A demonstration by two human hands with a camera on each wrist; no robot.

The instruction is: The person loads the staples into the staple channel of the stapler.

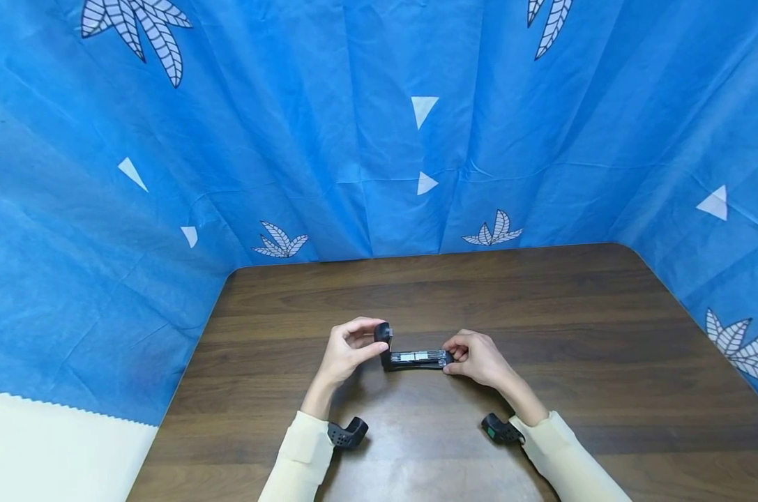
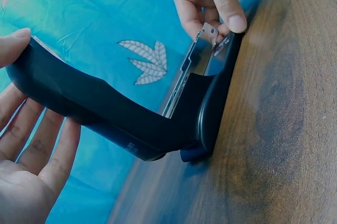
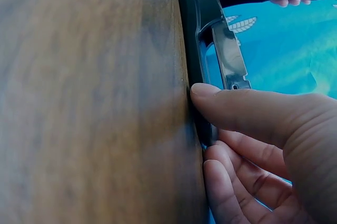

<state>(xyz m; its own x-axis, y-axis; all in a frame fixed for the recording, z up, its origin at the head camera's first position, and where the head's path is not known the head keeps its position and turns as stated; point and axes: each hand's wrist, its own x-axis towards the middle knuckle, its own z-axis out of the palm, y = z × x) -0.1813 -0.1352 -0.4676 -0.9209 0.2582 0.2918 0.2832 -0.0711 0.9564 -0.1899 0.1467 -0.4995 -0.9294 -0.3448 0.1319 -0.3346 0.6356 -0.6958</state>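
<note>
A black stapler (image 1: pixel 416 358) lies on the wooden table with its cover (image 2: pixel 105 103) swung up, roughly at a right angle to the base (image 2: pixel 216 103). My left hand (image 1: pixel 346 354) pinches the raised end of that cover between thumb and fingers. At the opposite end, my right hand (image 1: pixel 479 359) pinches the tip of the base, thumb on one side and fingers on the other. Between cover and base runs the metal magazine (image 3: pixel 229 56), exposed along its length. In the head view something light and silvery shows in its channel; whether it is staples I cannot tell.
The brown wooden table (image 1: pixel 278 314) extends around both hands. Blue curtains (image 1: pixel 366 139) with leaf prints hang behind it and at the sides. A black device is strapped to the left wrist (image 1: pixel 349 434) and another to the right wrist (image 1: pixel 501 428).
</note>
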